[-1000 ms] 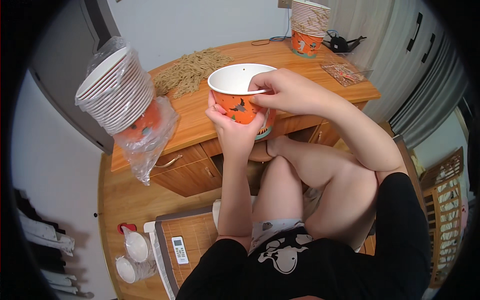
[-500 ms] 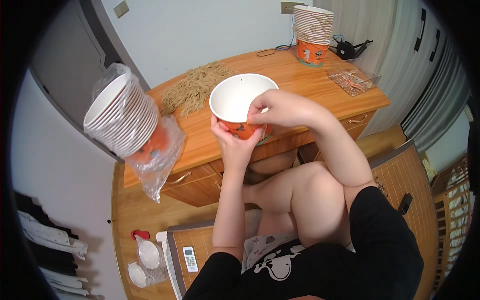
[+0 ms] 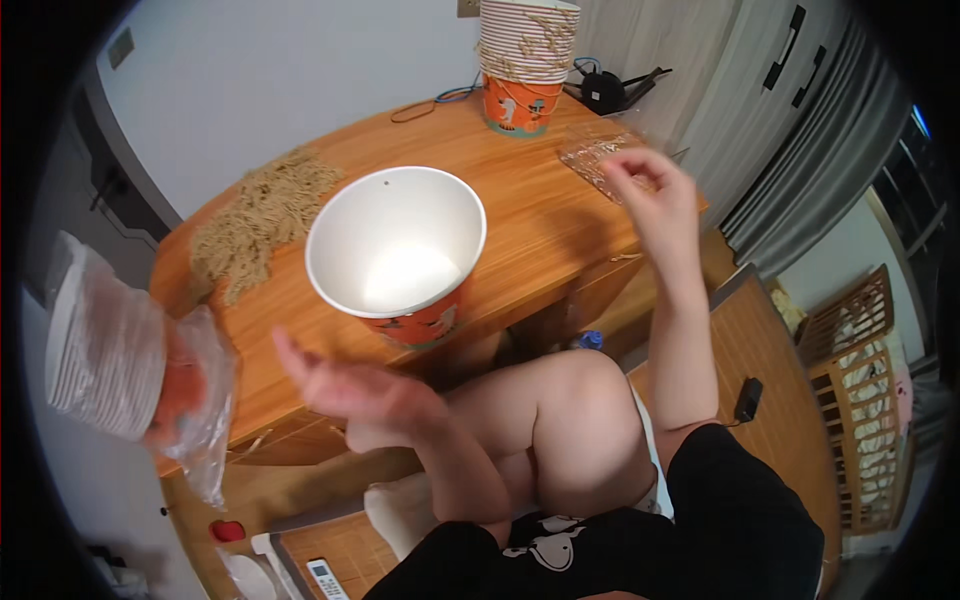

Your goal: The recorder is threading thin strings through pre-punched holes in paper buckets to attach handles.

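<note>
Left grip (image 3: 350,388) hovers near a smooth, round-rimmed, tapering bucket (image 3: 400,240).

so the paper bucket (image 3: 410,325) is white inside and bright orange outside with dark printed figures, plus a thick round white rim. there's one small dark hole just under the rim on the far side. it's standing mouth up near the front edge of the surface (image 3: 520,215), bare white bottom in plain view. the clear shallow plastic tray (image 3: 588,165) lies farther right, partly hidden, contents too small to make out.
</note>
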`<state>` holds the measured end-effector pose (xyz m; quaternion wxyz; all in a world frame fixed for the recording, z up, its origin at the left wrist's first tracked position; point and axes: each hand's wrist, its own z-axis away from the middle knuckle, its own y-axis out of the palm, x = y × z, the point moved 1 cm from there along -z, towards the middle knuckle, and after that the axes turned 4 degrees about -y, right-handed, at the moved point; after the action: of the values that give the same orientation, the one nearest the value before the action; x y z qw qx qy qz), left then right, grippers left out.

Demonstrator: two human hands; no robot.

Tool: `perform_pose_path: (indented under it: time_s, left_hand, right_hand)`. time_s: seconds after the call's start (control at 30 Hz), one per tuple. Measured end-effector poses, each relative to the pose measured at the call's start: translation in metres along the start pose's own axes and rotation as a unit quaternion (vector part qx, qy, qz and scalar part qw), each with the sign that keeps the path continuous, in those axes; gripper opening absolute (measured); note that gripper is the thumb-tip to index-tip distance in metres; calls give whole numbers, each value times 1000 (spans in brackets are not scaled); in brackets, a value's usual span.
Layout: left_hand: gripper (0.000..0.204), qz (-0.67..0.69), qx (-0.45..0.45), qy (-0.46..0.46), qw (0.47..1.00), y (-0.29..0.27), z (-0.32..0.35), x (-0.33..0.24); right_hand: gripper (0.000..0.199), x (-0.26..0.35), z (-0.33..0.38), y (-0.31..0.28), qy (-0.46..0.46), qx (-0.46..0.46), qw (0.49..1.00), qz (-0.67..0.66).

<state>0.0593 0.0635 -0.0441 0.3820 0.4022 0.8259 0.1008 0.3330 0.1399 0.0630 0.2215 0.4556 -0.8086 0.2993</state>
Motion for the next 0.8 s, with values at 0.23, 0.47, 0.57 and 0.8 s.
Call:
perform_pose_path:
  time_s: [0.23, 0.47, 0.57, 0.8]
  left_hand:
    - [36, 469, -69, -163, 865, 6, 42, -67]
    - [40, 328, 192, -373, 847, 2, 45, -49]
    - [39, 246, 293, -385, 840, -3, 38, -43]
    - [34, 280, 375, -483, 740, -7, 24, -42]
  right_hand:
    - [18, -147, -102, -58, 44, 115, 960, 252]
    - [23, -198, -120, -80, 99, 176, 930, 306]
    - [22, -155, -97, -49, 75, 138, 955, 250]
    - [14, -7, -16, 3, -114, 95, 971, 187]
